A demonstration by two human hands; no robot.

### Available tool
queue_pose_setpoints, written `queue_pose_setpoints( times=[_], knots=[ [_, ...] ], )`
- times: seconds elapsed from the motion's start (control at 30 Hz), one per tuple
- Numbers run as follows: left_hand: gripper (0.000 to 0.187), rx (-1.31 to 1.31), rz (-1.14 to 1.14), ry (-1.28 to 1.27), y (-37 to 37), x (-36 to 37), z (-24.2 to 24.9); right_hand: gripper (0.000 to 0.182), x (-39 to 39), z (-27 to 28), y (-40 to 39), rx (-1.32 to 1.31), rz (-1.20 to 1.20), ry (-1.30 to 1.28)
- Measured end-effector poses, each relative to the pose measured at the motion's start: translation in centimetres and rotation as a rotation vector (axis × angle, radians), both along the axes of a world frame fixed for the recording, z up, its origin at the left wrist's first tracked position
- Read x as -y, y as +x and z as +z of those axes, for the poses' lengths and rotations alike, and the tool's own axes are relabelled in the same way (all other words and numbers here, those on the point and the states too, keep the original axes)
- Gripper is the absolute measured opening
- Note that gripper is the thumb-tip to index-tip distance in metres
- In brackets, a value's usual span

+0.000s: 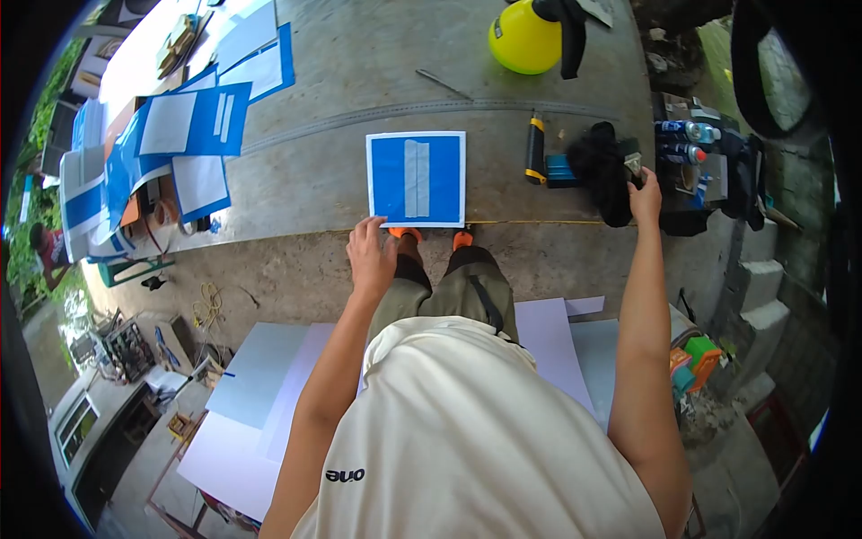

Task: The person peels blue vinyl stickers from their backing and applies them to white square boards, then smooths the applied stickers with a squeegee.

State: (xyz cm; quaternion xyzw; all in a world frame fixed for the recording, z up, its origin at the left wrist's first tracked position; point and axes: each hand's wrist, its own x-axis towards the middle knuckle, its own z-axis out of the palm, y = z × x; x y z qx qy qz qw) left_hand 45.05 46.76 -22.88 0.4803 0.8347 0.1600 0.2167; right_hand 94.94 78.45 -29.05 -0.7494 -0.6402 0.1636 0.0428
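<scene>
A square blue panel with a white border and a grey strip down its middle lies at the table's front edge. My left hand is at its lower left corner, fingers apart and holding nothing. To the right, my right hand is closed on what looks like a paintbrush, beside a bundle of black cloth. A blue flat tool lies partly against the cloth. Left of it is a yellow and black utility knife.
On the grey table stand a yellow spray bottle, a thin metal pen-like tool and a long ruler. Blue and white sheets pile up at left. Spray cans sit at right. Pale boards lie behind me.
</scene>
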Motion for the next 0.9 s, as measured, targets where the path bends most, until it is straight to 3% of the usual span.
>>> queue_pose_setpoints(
  times=[0.2, 0.33, 0.4, 0.5, 0.57, 0.67, 0.77, 0.87, 0.9],
  knots=[
    [0.044, 0.002, 0.004, 0.023, -1.6, -2.3, 0.3, 0.044, -0.3, 1.3, 1.3, -0.220, 0.022, 0.146],
    [0.042, 0.109, 0.021, 0.062, -4.3, -2.7, -0.1, 0.051, 0.9, 7.7, 1.4, 0.049, 0.037, 0.247],
    [0.042, 0.206, 0.036, 0.087, -5.8, -3.5, -0.3, 0.055, 2.8, 11.3, -1.1, -0.096, -0.219, 0.312],
    [0.041, 0.326, 0.092, 0.050, -8.0, -5.3, -0.3, 0.058, 7.1, 16.8, -8.1, -0.218, -0.236, 0.174],
    [0.043, 0.057, -0.142, 0.208, -9.9, -6.8, -1.3, 0.057, 10.9, 18.4, -14.2, -0.297, -0.183, 0.030],
    [0.043, 0.006, -0.283, 0.321, -11.2, -10.1, -2.4, 0.057, 16.6, 17.8, -22.0, -0.354, -0.115, -0.070],
    [0.039, 0.149, -0.247, 0.255, -10.1, -11.4, -1.3, 0.057, 21.9, 14.4, -26.9, -0.641, -0.097, -0.090],
    [0.041, 0.161, -0.302, 0.208, -7.3, -9.7, -0.3, 0.057, 23.9, 14.4, -27.6, -0.624, -0.178, -0.066],
    [0.041, 0.225, -0.286, 0.296, -6.5, -8.4, -0.2, 0.056, 23.9, 15.4, -27.5, -0.590, -0.212, -0.093]
  ],
)
